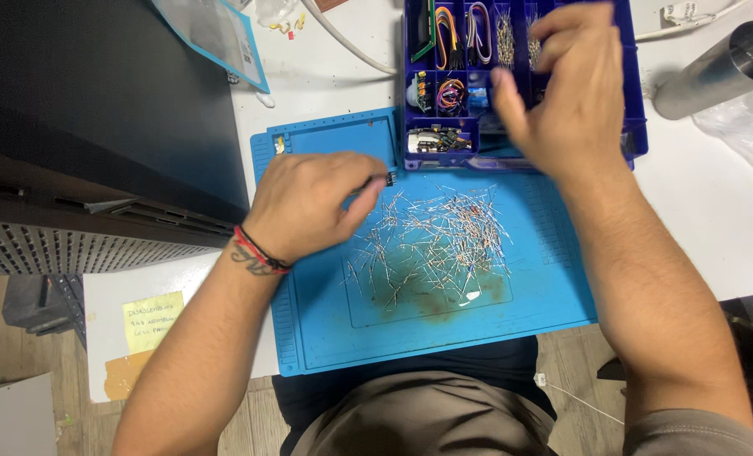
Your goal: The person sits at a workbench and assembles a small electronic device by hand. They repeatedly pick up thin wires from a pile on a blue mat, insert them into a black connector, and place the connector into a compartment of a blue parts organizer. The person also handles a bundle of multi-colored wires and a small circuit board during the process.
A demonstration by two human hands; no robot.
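Observation:
My left hand (309, 203) rests on a blue work mat (554, 270), its fingers pinched on a small dark component (388, 178) near the mat's upper middle. A loose heap of thin wire-legged resistors (431, 245) is spread over the mat just right of that hand. My right hand (566, 84) hovers over a blue compartment box (636, 110), fingers spread and slightly curled, and I see nothing held in it. The box holds coloured jumper wires (451, 34), small modules (436, 139) and more resistors (505, 38); the hand hides its right-hand compartments.
A black cabinet (98, 118) fills the left side beside the white table (714, 219). A metal cylinder (723, 67) and clear plastic lie at the right. A yellow sticky note (151, 321), a blue-edged bag (216, 34) and a white cable (343, 42) are also here.

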